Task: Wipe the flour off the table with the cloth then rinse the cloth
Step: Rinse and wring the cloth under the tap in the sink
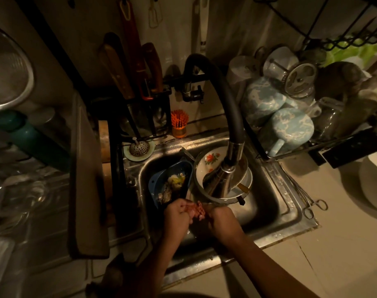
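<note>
Nearest, the left hand (176,216) and the right hand (221,220) meet low over the stainless steel sink (269,203). Each grip is clenched on the small bunched pinkish cloth (199,210) held between them. I judge the wiping done and the rinse in hand. Just beyond sit a blue plastic strainer basket (155,181) and a white floral bowl (211,158), under the black-hosed chrome tap (223,177). Whether water runs I cannot tell. The next move calls for squeezing and turning the cloth beneath the spout.

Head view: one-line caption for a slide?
Over the steel sink, the left hand and right hand grip a pink cloth near the faucet spout.
</note>
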